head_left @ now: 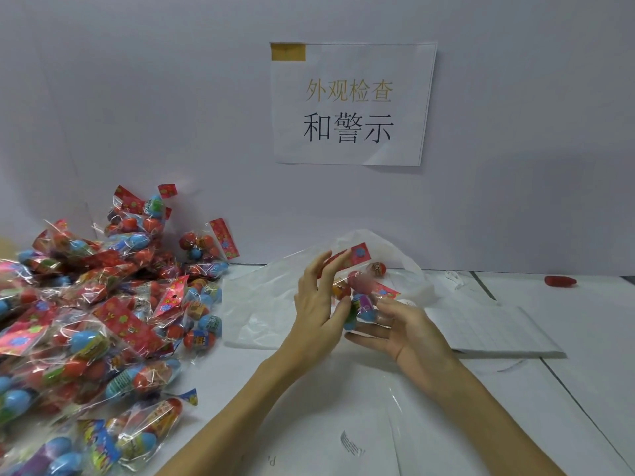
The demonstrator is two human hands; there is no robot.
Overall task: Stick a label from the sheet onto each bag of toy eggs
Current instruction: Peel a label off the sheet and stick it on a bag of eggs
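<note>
- Your left hand (318,305) and right hand (403,329) meet over the table (584,355), with one bag (357,297) of toy eggs lifted between them, clear of the surface.
- Left fingers are long and spread, tips reaching up along the bag's red header; the thumb comes in against the eggs. It looks like a steadying hold, not a clench.
- Right palm faces up under the bag, fingers mostly straight and parted. One fingertip near the bag is blurred, so you cannot tell whether it pinches the film or carries a label.
- Holding the bag up like this probably offers a flat face of film for sticking.
- The pile (96,314) of bags lies at your left, heaped toward the wall and well apart from the held one, so supply stays separate from work in hand.
- The label sheet (491,331) lies flat just right of your right hand, an easy reach.
- One loose label (351,443) sits on the table near you, between your forearms.
- A thin white plastic bag (261,304) lies spread behind your hands.
</note>
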